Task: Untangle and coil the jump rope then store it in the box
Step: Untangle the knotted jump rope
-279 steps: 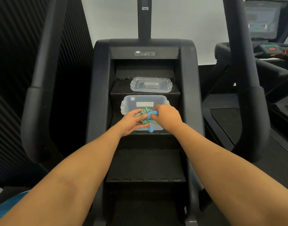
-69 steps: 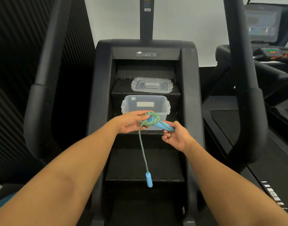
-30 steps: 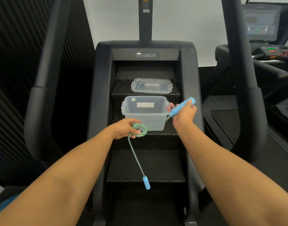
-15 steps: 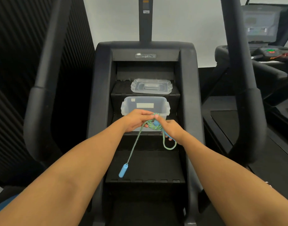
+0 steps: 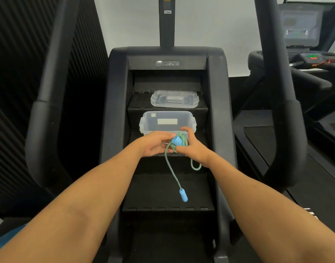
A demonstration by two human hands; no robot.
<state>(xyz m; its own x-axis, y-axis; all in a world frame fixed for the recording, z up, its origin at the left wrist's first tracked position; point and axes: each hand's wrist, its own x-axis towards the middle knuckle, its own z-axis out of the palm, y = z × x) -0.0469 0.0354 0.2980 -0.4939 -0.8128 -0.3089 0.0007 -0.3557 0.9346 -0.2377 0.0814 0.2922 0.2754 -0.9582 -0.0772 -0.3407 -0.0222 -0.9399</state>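
Left hand [image 5: 155, 146] has its fingers curled round a small bunch of the green jump rope [image 5: 182, 139]. The right hand [image 5: 194, 149] pinches the same bunch from the three o'clock side, thumb raised above it. One blue handle [image 5: 176, 140] sticks out between the two hands. From the bunch a long strand falls toward six o'clock, and the second handle [image 5: 183, 195] hangs at its end over a dark step [image 5: 163, 192]. A short loop [image 5: 196, 168] droops at four o'clock, under the right wrist.

The clear box [image 5: 149, 122] stands open at twelve o'clock, just behind the hands, and its lid [image 5: 174, 99] lies one step higher. I judge that the coiling is in progress and only partly done. The next move calls for winding the hanging strand onto the bunch while the left hand keeps the turns tight, before anything goes in the box.
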